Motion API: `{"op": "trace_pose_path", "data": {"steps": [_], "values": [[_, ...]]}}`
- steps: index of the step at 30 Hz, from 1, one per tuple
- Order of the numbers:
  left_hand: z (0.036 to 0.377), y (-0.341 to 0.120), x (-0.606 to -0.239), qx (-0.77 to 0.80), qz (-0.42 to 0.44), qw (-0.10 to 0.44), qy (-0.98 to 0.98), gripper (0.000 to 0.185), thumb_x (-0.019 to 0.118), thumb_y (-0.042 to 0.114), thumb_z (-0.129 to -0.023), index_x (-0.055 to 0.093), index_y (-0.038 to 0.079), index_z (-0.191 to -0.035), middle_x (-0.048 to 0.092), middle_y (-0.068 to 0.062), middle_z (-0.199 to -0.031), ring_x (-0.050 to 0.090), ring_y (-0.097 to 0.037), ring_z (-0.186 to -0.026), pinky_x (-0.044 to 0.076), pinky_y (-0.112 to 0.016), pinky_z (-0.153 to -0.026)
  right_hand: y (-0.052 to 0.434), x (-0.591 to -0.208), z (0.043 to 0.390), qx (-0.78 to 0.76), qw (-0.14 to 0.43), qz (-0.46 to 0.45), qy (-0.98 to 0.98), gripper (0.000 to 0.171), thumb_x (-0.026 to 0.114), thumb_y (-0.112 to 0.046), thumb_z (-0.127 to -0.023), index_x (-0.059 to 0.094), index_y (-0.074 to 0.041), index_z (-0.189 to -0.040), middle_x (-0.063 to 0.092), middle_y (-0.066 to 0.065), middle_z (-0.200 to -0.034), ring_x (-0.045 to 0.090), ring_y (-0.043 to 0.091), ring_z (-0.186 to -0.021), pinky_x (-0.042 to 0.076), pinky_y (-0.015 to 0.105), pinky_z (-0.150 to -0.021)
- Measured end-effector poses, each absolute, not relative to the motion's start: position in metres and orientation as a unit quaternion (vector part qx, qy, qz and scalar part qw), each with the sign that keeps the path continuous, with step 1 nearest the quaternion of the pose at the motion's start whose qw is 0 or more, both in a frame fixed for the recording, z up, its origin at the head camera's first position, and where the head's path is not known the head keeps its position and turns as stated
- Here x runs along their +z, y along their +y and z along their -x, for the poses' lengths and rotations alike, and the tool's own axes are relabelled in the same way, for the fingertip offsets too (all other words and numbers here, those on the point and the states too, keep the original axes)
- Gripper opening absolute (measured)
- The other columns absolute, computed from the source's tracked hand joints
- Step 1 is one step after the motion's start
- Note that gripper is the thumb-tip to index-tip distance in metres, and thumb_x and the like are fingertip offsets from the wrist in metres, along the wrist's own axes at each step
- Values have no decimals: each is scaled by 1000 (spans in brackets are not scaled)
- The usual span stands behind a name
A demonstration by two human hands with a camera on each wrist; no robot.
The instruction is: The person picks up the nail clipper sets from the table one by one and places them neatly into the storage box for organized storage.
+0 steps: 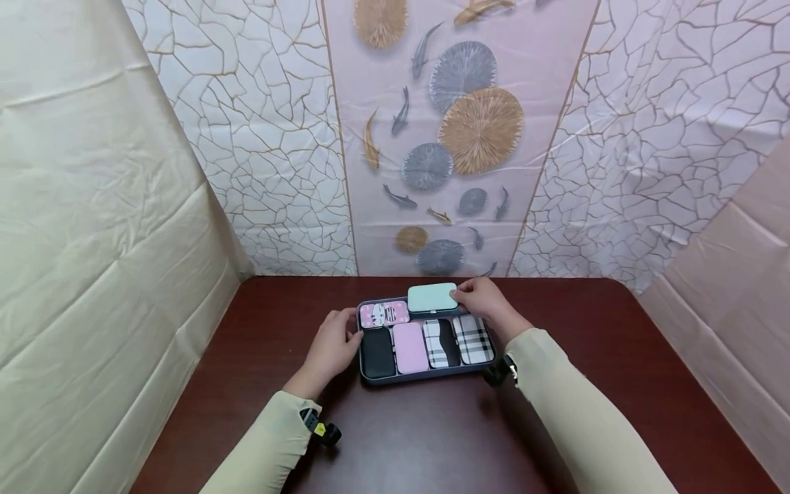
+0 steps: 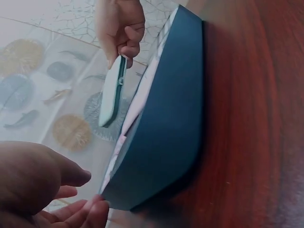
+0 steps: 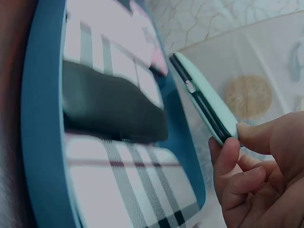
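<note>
A mint-green flat case (image 1: 432,297) with a small clasp is tilted above the back of a dark blue tray (image 1: 426,374). My right hand (image 1: 487,302) pinches the case's right end between thumb and fingers, plainly seen in the right wrist view (image 3: 261,175). At the tray's left end my left hand (image 1: 333,343) has its fingertips against the wall, its thumb near the rim. In the tray lie a pink cartoon-print case (image 1: 384,314), a black case (image 1: 378,353), a plain pink case (image 1: 410,348), a plaid case with a wavy black band (image 1: 441,343) and a plaid case (image 1: 474,339).
The tray stands on a glossy reddish-brown table (image 1: 407,439), toward its back edge. Behind hangs a patterned cloth (image 1: 296,171) with fish and round motifs, and a pale cloth (image 1: 111,261) closes the left side. Each wrist wears a strapped black camera (image 1: 330,433).
</note>
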State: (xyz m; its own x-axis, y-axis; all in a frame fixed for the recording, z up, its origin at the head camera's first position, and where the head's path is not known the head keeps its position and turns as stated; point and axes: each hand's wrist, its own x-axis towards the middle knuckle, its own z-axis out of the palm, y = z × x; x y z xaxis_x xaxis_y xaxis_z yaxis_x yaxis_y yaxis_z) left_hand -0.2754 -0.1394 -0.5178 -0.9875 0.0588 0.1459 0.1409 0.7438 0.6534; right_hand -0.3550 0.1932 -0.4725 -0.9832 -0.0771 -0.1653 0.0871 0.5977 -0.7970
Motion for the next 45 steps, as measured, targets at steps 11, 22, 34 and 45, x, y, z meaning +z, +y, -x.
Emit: {"op": "trace_pose_path", "data": {"steps": [11, 22, 34, 45], "values": [[276, -137, -528, -354, 44, 11, -934, 49, 73, 14, -106, 60, 4, -152, 68, -15, -131, 63, -20, -93, 59, -41, -84, 205, -482, 367, -419, 129, -20, 898, 35, 68, -26, -111, 74, 4, -129, 74, 16, -112, 66, 19, -79, 49, 32, -64], [278, -137, -528, -355, 40, -5, -934, 53, 70, 13, -107, 56, 3, -157, 68, -15, -132, 62, -18, -91, 58, -39, -82, 197, -477, 375, -386, 144, 2, 911, 30, 69, -23, -111, 77, 4, -121, 73, 5, -79, 63, 16, -70, 48, 33, -65], [277, -138, -525, -350, 47, 0, -936, 53, 70, 13, -106, 56, 2, -157, 69, -15, -130, 63, -18, -91, 58, -38, -81, 194, -487, 391, -298, 158, 38, 940, 43, 69, -24, -109, 76, -9, -68, 67, 1, -60, 49, 15, -52, 43, 34, -61], [279, -141, -531, -355, 49, -1, -934, 54, 69, 12, -106, 55, 1, -157, 69, -15, -131, 65, -17, -91, 59, -38, -80, 191, -493, 391, -290, 150, 48, 944, 47, 70, -26, -109, 74, -11, -64, 67, 2, -58, 58, 17, -54, 47, 36, -66]]}}
